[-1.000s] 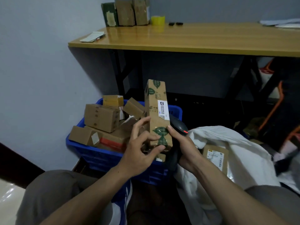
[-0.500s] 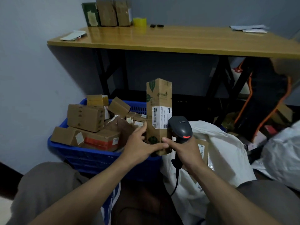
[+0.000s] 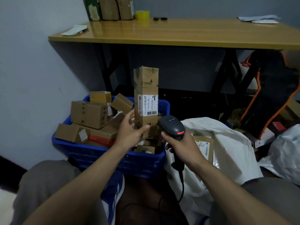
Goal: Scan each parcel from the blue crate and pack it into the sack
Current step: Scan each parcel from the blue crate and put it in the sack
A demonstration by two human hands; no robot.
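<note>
My left hand [image 3: 129,132] grips the bottom of a tall brown parcel [image 3: 146,88] and holds it upright above the blue crate [image 3: 113,158]; its white barcode label [image 3: 147,105] faces me. My right hand [image 3: 181,145] grips the handle of a black barcode scanner [image 3: 172,125], whose head sits just right of and below the label. Several cardboard parcels [image 3: 89,114] fill the crate. The white sack [image 3: 227,143] lies open to the right, with a labelled parcel [image 3: 204,146] inside it.
A wooden table [image 3: 178,33] stands behind, with boxes, a yellow tape roll [image 3: 142,14] and papers on it. Its black legs [image 3: 227,72] frame dark space underneath. Orange and black gear [image 3: 266,88] is at the right. My knees are low in view.
The parcel has turned, so its barcode label now faces me squarely. My right hand let go of the parcel and raised the scanner beside it. The view shifted slightly.
</note>
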